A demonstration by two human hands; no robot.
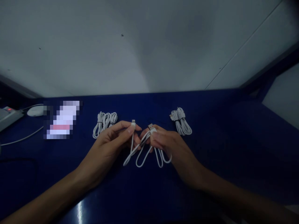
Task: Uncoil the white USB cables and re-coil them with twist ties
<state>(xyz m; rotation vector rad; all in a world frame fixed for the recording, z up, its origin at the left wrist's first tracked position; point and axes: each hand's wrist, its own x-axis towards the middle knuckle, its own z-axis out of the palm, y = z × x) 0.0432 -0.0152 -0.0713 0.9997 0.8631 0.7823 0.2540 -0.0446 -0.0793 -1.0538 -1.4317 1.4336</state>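
White, thin, looped cable (146, 136) is above the glossy dark-blue bench (144, 199), inside its far edge; left hand (106, 143) pinches one plug, right hand (174, 144) the other; the hanging loops might tangle if right fingers loosen.

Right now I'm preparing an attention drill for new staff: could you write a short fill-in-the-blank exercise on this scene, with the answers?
1. The cable between the left hand and the right hand is coloured ____.
2. In the picture, the smaller plug is to the ____ of the wider plug.
3. The cable bundle at the right is bound by a tie coloured ____.
4. The tabletop beneath it is coloured ____.

Missing words: white; left; black; blue.
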